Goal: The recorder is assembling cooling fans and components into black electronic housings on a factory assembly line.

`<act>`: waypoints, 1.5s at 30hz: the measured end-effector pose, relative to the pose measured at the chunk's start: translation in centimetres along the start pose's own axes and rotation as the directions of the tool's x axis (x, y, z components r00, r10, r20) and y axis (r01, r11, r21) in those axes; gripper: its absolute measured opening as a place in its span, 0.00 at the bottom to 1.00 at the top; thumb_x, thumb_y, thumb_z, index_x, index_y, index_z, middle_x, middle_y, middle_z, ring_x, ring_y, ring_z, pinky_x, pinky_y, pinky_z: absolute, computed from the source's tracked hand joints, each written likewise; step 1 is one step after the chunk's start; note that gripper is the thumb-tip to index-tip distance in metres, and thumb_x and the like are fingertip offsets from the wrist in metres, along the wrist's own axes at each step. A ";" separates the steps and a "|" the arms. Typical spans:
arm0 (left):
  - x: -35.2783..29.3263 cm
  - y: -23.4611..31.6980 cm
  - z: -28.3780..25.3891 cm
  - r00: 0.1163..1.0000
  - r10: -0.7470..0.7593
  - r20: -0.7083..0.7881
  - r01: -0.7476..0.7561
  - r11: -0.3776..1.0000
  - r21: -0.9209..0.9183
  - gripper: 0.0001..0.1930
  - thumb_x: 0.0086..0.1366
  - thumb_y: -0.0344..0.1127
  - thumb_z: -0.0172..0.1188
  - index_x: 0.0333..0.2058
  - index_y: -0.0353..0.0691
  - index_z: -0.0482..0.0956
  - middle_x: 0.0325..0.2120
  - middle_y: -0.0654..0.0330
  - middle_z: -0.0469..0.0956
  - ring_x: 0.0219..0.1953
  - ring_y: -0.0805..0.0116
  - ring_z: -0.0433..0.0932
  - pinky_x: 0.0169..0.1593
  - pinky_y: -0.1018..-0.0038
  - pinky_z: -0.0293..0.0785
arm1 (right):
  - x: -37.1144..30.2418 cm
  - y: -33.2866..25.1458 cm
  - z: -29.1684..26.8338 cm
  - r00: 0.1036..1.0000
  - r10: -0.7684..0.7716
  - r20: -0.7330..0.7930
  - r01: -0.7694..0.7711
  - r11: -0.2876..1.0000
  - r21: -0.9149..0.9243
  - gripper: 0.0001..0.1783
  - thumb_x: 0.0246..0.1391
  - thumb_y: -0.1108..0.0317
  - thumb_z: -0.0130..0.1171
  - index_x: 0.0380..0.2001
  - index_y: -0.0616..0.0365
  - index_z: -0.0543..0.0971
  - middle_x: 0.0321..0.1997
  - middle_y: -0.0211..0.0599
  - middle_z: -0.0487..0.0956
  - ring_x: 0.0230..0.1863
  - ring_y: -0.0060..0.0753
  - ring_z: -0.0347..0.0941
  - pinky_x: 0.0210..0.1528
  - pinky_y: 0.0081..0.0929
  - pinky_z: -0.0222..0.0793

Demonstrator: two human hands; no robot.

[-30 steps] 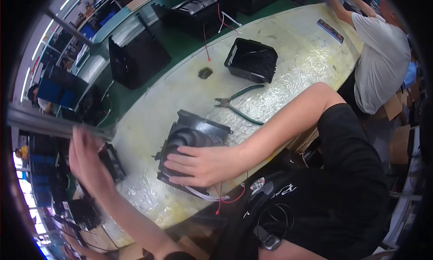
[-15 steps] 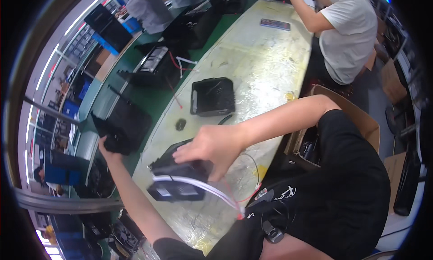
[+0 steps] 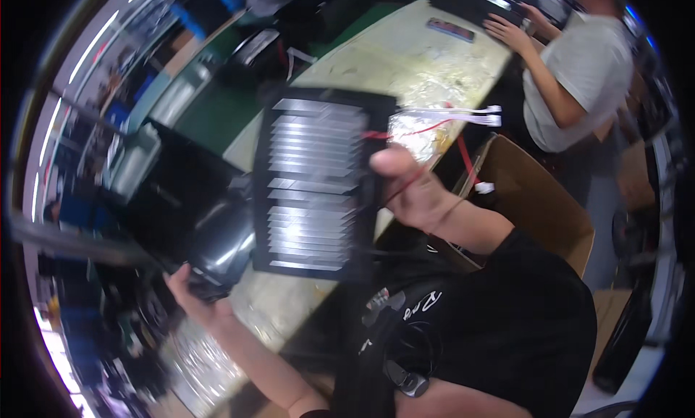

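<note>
In my left hand (image 3: 197, 298) is a glossy black plastic housing (image 3: 170, 193), gripped by its lower edge and held tilted over the left side of the table. My right hand (image 3: 416, 190) grips a black rectangular unit (image 3: 315, 193) by its right side, with the thumb on the edge. Rows of silver fins cover the face of this unit. Red wires (image 3: 467, 157) and white leads with white plugs (image 3: 492, 116) trail from its right side. The unit's left edge overlaps the housing; whether they touch I cannot tell.
Beneath my hands runs a long table (image 3: 391, 52) covered in wrinkled clear film. A flat dark phone-like object (image 3: 450, 30) lies at its far end. On the right stands an open cardboard box (image 3: 539, 193). A person in a pale shirt (image 3: 586, 70) handles a black part (image 3: 478, 3) beyond it.
My right hand has lifted the black unit and turned its finned face into view. My left hand has brought the housing rightward and closer. The other person's hands now rest on a black part.
</note>
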State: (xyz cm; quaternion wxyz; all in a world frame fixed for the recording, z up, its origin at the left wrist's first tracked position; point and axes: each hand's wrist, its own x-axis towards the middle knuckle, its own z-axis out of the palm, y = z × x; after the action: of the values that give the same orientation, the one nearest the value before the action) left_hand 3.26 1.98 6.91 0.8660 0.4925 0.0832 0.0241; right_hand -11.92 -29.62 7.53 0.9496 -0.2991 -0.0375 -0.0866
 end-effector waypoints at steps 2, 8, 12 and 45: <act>-4.4 -3.1 -1.9 0.996 0.062 -0.069 -0.066 0.997 -0.048 0.10 0.50 0.37 0.61 0.31 0.39 0.78 0.30 0.60 0.80 0.35 0.65 0.80 0.43 0.68 0.78 | -1.4 -0.7 0.0 1.000 0.017 0.015 -0.019 0.992 0.121 0.22 0.53 0.61 0.57 0.48 0.65 0.76 0.45 0.43 0.81 0.47 0.39 0.78 0.54 0.37 0.72; -13.5 -7.8 -1.6 0.993 -0.084 -0.085 0.084 0.996 -0.013 0.40 0.58 0.36 0.62 0.65 0.36 0.52 0.53 0.55 0.67 0.54 0.61 0.69 0.57 0.65 0.66 | -3.0 -1.5 1.4 0.986 0.118 -0.118 -0.110 0.991 0.077 0.28 0.53 0.51 0.55 0.49 0.63 0.76 0.43 0.45 0.80 0.47 0.40 0.77 0.52 0.39 0.74; -10.2 -5.0 -3.8 0.987 -0.161 -0.013 0.160 0.986 -0.037 0.36 0.61 0.53 0.60 0.61 0.38 0.59 0.49 0.55 0.68 0.45 0.64 0.69 0.46 0.70 0.66 | -2.2 -1.8 0.6 0.942 0.335 0.011 -0.326 0.910 0.257 0.28 0.54 0.52 0.54 0.52 0.62 0.74 0.50 0.49 0.77 0.50 0.46 0.75 0.56 0.47 0.71; -11.0 -6.7 -6.3 0.974 -0.224 -0.012 0.219 0.961 -0.169 0.46 0.52 0.50 0.71 0.62 0.37 0.55 0.53 0.56 0.67 0.52 0.62 0.70 0.57 0.65 0.68 | 2.0 9.7 -0.9 0.743 0.560 -0.367 -0.518 0.828 0.215 0.37 0.45 0.52 0.60 0.56 0.65 0.69 0.53 0.53 0.74 0.53 0.50 0.73 0.57 0.52 0.69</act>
State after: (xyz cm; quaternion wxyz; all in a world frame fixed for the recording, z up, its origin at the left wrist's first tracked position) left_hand -8.92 2.50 -0.61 0.9000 0.4055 0.1489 -0.0584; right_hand -8.14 -22.62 1.57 0.9330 -0.2241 0.2487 0.1321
